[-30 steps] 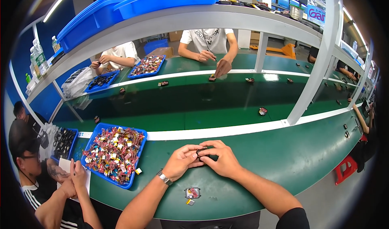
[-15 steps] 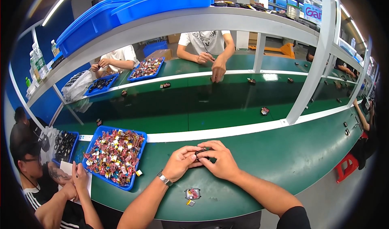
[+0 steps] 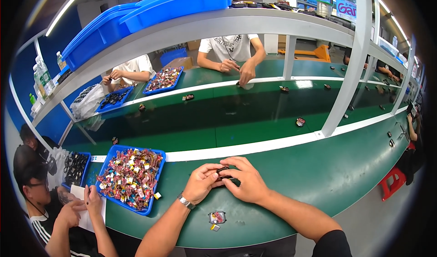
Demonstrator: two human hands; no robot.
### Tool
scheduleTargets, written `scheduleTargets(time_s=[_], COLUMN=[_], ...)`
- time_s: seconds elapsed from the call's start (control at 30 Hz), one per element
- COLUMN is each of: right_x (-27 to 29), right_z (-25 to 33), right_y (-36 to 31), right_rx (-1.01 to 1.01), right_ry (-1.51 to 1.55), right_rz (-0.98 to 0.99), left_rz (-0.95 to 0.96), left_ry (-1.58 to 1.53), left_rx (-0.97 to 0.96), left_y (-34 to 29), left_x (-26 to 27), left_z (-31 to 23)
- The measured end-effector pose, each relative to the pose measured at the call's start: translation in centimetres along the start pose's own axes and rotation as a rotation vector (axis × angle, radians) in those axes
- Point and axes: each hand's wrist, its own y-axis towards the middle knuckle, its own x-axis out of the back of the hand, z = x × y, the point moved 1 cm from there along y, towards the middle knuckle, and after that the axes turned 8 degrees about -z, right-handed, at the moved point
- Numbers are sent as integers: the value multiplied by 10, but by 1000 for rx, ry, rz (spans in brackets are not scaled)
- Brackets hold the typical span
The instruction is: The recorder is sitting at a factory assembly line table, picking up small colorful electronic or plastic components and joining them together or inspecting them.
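My left hand (image 3: 201, 183) and my right hand (image 3: 246, 180) meet above the green bench. Between their fingertips they pinch a small black watch case (image 3: 221, 171), mostly hidden by the fingers. Closer to me lies another watch case (image 3: 217, 217), dark-rimmed and squarish, with reddish and silvery parts inside. A small silver and yellow battery (image 3: 215, 227) rests beside its lower edge. To the left of my hands sits a blue tray (image 3: 162, 166) heaped with small red boards and batteries.
A tray of black cases (image 3: 75, 167) and a person writing on paper (image 3: 93, 216) are at the left. Beyond a white rail runs a green conveyor (image 3: 255, 120) carrying scattered watch parts. A grey shelf (image 3: 195, 25) with blue bins (image 3: 177, 6) spans above; people work opposite.
The view has shifted slightly. My hands keep hold of the black case, with small finger movements. The writing person's hands have moved over the paper, and parts on the conveyor sit slightly farther right.
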Motion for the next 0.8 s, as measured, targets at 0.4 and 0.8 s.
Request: scheduleTargets(time_s=[0.4, 0.8], right_x=[0, -11], right_z=[3, 0], right_y=[4, -1], right_rx=[238, 252], right_ry=[-264, -412], right_rz=[-111, -85], left_rz=[-23, -71], left_ry=[13, 80], left_rx=[45, 77], left_y=[-1, -1], left_x=[-6, -10], left_z=[-2, -2])
